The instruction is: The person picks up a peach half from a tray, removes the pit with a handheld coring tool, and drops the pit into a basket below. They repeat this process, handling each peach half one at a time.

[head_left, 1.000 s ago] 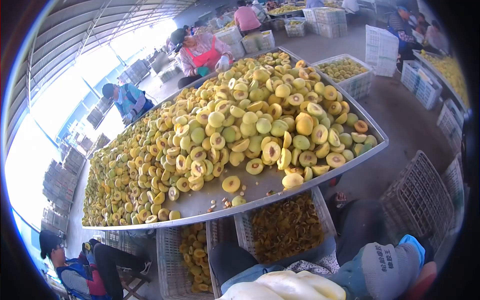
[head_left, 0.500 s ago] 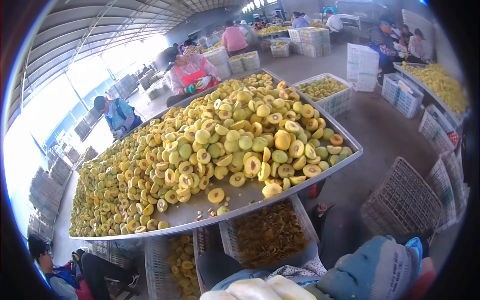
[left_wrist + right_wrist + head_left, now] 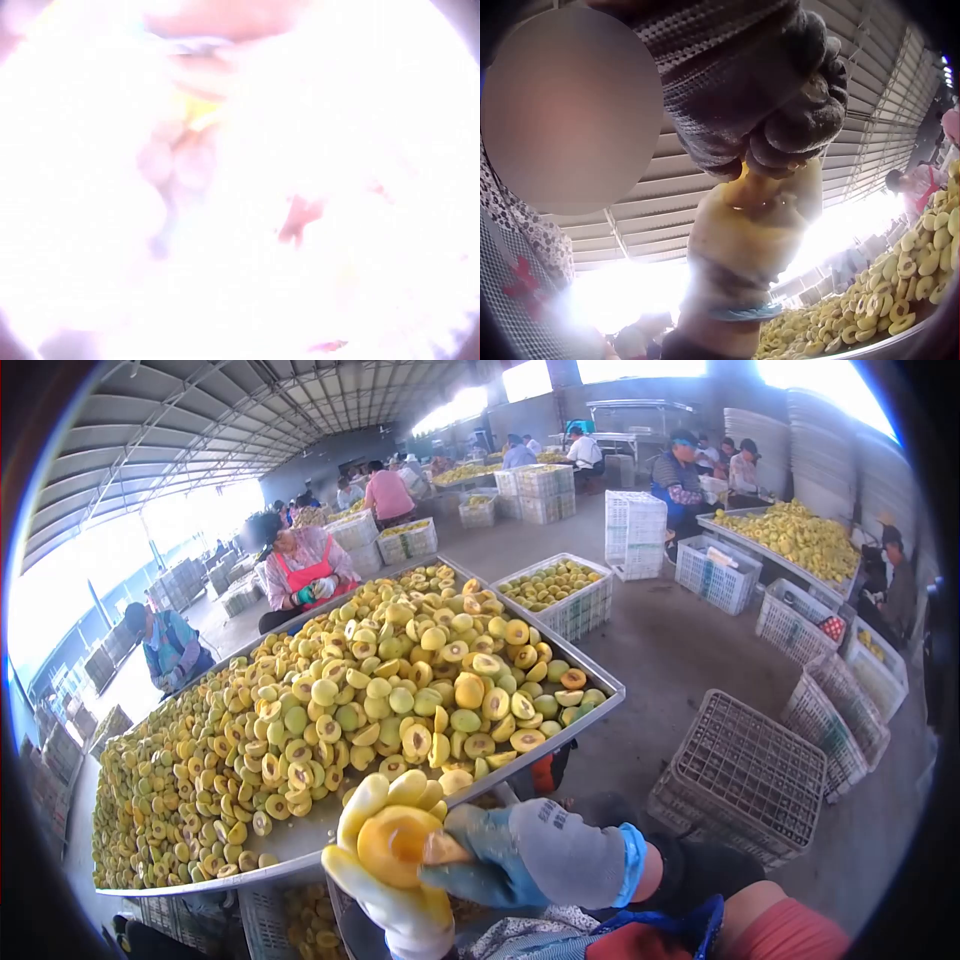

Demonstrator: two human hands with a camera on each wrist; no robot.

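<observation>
My left hand [image 3: 395,880], in a white glove stained yellow, holds a halved yellow peach [image 3: 392,847], its hollow facing up. My right hand [image 3: 505,855], in a blue-grey glove, has its fingers curled round a small tan piece [image 3: 446,849] that reaches the peach's edge; I cannot tell what this piece is. From below, the right wrist view has the dark gloved right hand [image 3: 772,112] pressed close above the left hand [image 3: 742,232], with yellow between them. Glare washes out most of the left wrist view.
A metal-edged table [image 3: 560,745] heaped with peach halves [image 3: 330,710] lies just beyond my hands. An upturned crate [image 3: 750,760] and stacked crates [image 3: 840,710] stand at the right. A filled crate [image 3: 555,585] stands behind the table. Another person [image 3: 305,565] sits at its far side.
The view has swung right. Both hands have come up from my lap to the table's near edge and together, the peach half now showing in the left one.
</observation>
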